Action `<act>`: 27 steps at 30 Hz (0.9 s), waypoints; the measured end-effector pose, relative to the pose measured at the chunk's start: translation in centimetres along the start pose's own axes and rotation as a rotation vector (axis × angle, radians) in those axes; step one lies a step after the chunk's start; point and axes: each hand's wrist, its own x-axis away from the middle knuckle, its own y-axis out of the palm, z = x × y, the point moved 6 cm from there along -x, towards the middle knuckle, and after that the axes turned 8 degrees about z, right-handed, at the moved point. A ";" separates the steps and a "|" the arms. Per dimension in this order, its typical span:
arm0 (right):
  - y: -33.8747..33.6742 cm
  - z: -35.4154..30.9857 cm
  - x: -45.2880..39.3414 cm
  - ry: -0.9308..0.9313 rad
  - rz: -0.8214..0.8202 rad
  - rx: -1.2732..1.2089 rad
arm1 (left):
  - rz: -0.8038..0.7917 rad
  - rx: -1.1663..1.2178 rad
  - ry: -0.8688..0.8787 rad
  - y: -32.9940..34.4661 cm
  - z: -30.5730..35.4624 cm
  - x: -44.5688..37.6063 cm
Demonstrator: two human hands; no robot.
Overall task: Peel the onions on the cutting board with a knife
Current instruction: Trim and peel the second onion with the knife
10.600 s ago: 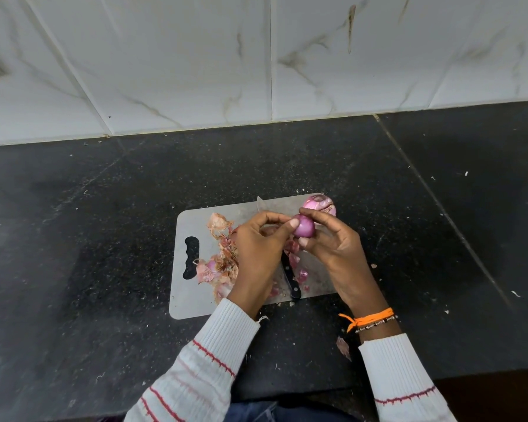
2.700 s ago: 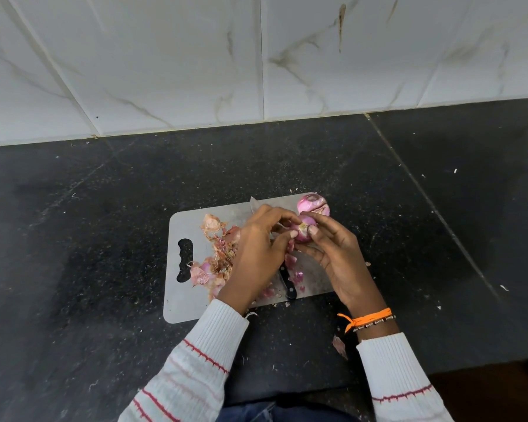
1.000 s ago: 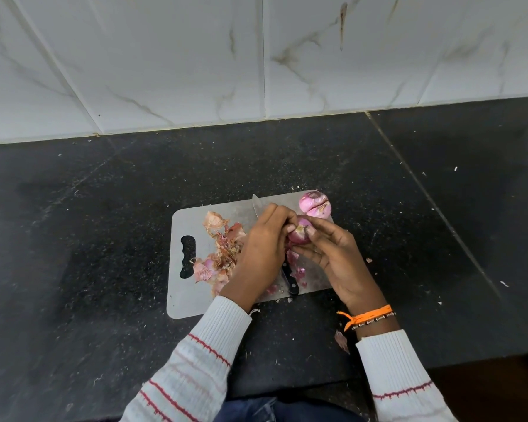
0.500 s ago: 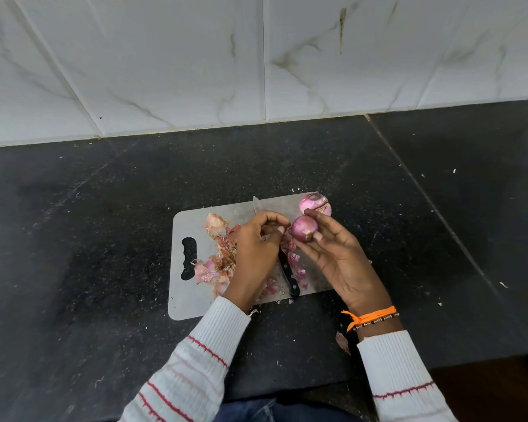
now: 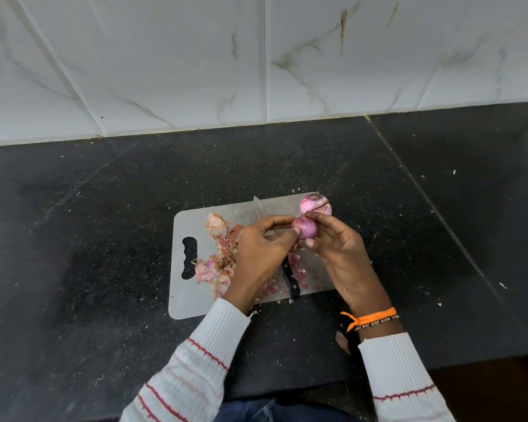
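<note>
Purple onion (image 5: 305,228) pinched above the cutting board (image 5: 192,303) by both hands — left hand (image 5: 262,254) now back on it, right hand (image 5: 339,248) gripping | onions: two (other (image 5: 315,204) at board's far corner) | knife (image 5: 290,278): one — lying on board

No readable text, label, brand, number or sign shows anywhere in the head view (the dark band (image 5: 375,323) on the right wrist carries small pale marks that might be letters, but they are too tiny and blurred to read).
</note>
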 end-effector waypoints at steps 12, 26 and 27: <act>-0.1 0.0 0.1 -0.035 0.053 0.076 | 0.081 -0.130 0.274 -0.2 1.7 1.1; 0.3 -0.7 0.6 -0.063 0.052 0.117 | 0.230 -0.306 0.683 -0.7 2.8 2.1; 0.4 -0.7 0.6 -0.060 0.050 0.115 | 0.232 -0.326 0.685 -0.8 2.9 2.1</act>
